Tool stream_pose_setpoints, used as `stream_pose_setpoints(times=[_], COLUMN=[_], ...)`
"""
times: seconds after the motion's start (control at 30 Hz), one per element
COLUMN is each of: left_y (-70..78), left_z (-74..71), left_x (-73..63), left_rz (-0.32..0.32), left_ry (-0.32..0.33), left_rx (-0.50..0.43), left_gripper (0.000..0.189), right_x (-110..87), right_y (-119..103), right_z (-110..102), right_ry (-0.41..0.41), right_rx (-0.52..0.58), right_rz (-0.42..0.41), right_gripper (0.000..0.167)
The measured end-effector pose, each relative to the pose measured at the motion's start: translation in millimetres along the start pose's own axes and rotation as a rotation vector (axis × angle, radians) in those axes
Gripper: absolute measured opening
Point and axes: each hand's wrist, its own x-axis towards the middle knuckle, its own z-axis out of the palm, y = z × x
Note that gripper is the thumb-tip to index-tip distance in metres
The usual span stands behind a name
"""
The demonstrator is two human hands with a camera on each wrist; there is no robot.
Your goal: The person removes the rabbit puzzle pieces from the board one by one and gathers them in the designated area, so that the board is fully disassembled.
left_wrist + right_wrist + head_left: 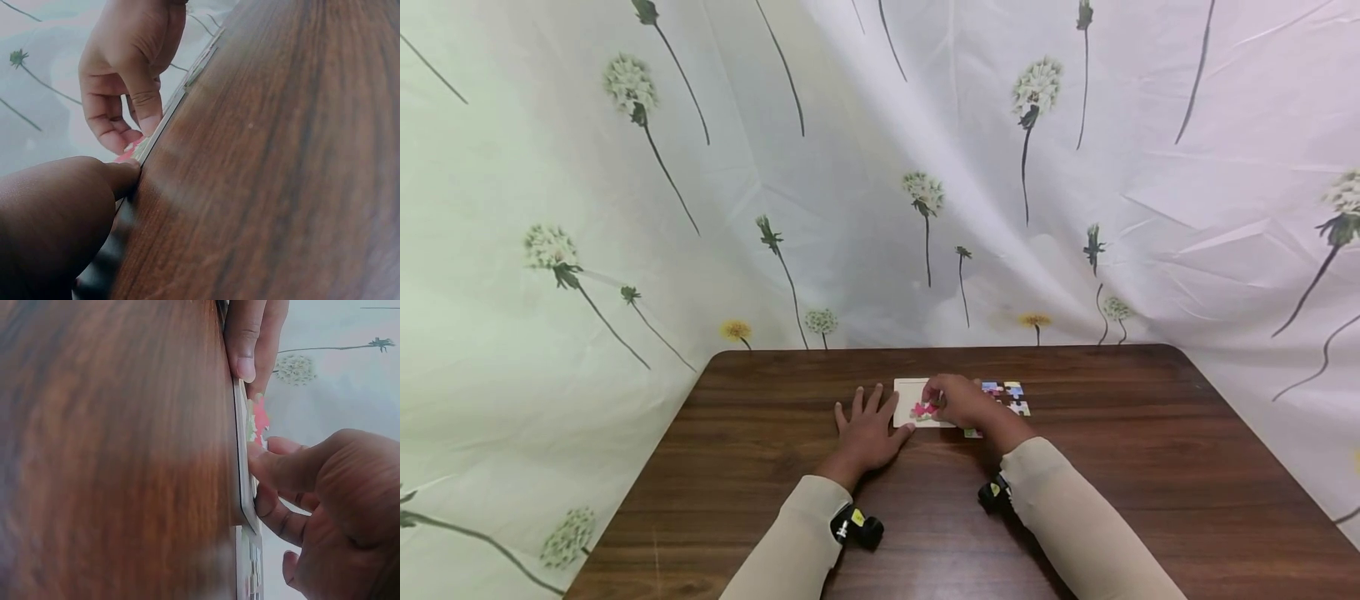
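Observation:
A white puzzle tray lies on the table with pink jigsaw pieces on it. My left hand rests at the tray's left side, fingers spread and fairly straight, the thumb at its near left corner. Over the tray, my right hand pinches a pink jigsaw piece between thumb and fingers. In the right wrist view the pink piece stands slightly above the tray rim, next to the right thumb. The right hand hides much of the tray's right part in the head view.
Several joined jigsaw pieces, blue, white and pink, lie right of the tray, partly hidden by the right hand. The dark wooden table ends at the back against a white dandelion-print cloth.

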Motion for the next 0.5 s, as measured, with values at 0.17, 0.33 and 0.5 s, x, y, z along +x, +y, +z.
stream_pose_setpoints(times=[0.17, 0.33, 0.5], left_y=[-1.9, -2.4, -0.6], left_z=[0.6, 0.6, -1.0], left_x=[1.5, 0.7, -0.2], left_rz=[0.0, 0.014, 0.015], left_ry=[-0.02, -0.006, 0.003], left_rx=[0.003, 0.012, 0.015], left_gripper=[0.073, 0.072, 0.072], right_x=[-3.0, -4.2, -3.0], right_y=[2.2, 3.5, 5.5], right_z=[0.2, 0.7, 0.3], right_ry=[0.0, 0.001, 0.028], right_rx=[0.014, 0.023, -0.022], right_rz=[-0.039, -0.068, -0.095], right_gripper=[0.019, 0.018, 0.018])
